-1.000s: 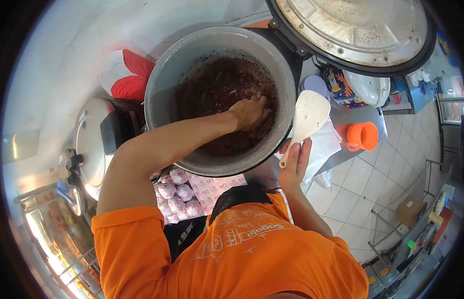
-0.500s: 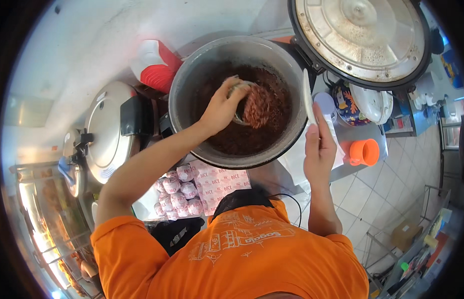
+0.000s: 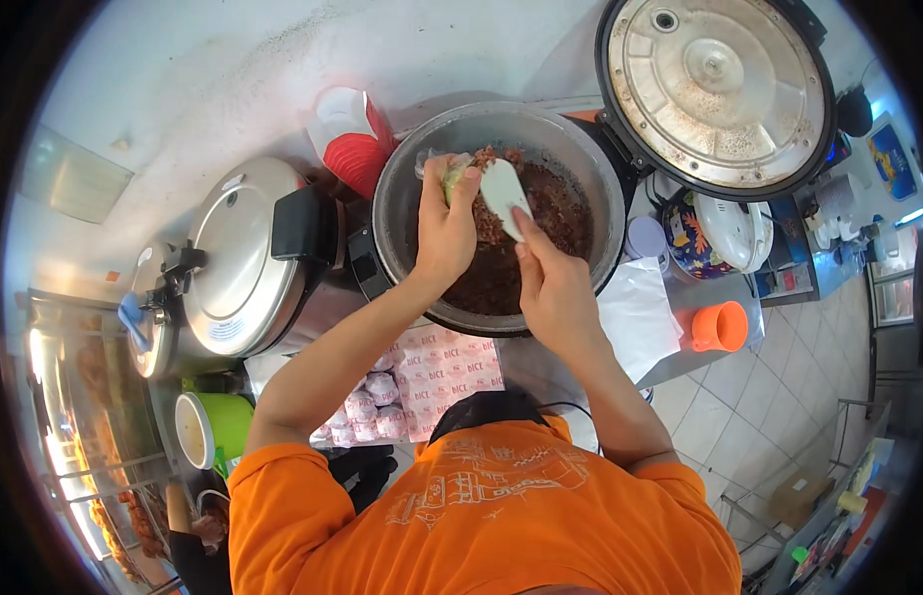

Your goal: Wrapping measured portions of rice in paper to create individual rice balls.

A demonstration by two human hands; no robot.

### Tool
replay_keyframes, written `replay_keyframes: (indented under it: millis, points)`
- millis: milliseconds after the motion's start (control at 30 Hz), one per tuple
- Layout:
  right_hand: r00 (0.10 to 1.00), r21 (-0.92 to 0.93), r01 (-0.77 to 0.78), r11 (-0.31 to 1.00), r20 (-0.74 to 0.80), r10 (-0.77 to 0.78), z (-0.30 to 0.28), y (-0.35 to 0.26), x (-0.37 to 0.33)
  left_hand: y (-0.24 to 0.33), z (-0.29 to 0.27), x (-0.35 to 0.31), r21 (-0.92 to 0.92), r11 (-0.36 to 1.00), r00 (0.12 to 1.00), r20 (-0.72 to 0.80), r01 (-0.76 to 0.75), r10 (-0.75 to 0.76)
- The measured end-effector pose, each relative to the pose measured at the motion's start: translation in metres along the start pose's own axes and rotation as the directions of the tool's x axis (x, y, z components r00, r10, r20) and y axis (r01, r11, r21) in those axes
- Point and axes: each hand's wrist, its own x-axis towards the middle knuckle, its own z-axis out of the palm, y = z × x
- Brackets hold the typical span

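Near the centre of the frame, the left hand (image 3: 447, 243) is curled around a container (image 3: 456, 177), yellow-green with clear plastic at its edge; the fingers hide much of it, so its exact kind cannot be told. The right hand (image 3: 561, 302) grasps a white paddle (image 3: 505, 196), whose blade lies just beside the container. Reddish-brown rice (image 3: 493, 226) shows between them, over the pot (image 3: 452, 127), and darker rice covers the pot's bottom. The lid (image 3: 714, 64) stands open at the upper right. To the right of the pot, white sheets (image 3: 635, 322) and an orange mug (image 3: 719, 327) are on the worktop (image 3: 529, 369). Below the pot, wrapped balls (image 3: 380, 402) sit next to patterned paper (image 3: 447, 377). A closed cooker (image 3: 241, 258) occupies the left, with a green bucket (image 3: 229, 426) beneath it in the frame.
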Motion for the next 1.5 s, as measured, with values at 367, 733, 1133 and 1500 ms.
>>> replay_keyframes:
  millis: [367, 733, 1133, 1500]
  points:
    - [0.907, -0.071, -0.024, 0.997, 0.417, 0.051, -0.060, 0.025, 0.034, 0.006, -0.021, 0.018, -0.282, 0.822, 0.861, 0.282, 0.495, -0.422]
    - [0.979, 0.021, -0.110, 0.994, 0.173, 0.104, 0.001, 0.003, -0.014, -0.007, -0.007, -0.013, -0.481, 0.776, 0.893, 0.035, 0.408, -0.448]
    - [0.882, 0.030, -0.252, 0.967, 0.418, 0.217, -0.051, 0.014, 0.042, 0.018, -0.028, -0.011, -0.502, 0.751, 0.897, 0.144, 0.430, -0.417]
    - [0.962, -0.001, -0.118, 0.993, 0.248, 0.114, -0.022, 0.016, 0.016, 0.001, -0.036, -0.025, -0.471, 0.768, 0.894, 0.124, 0.434, -0.430]
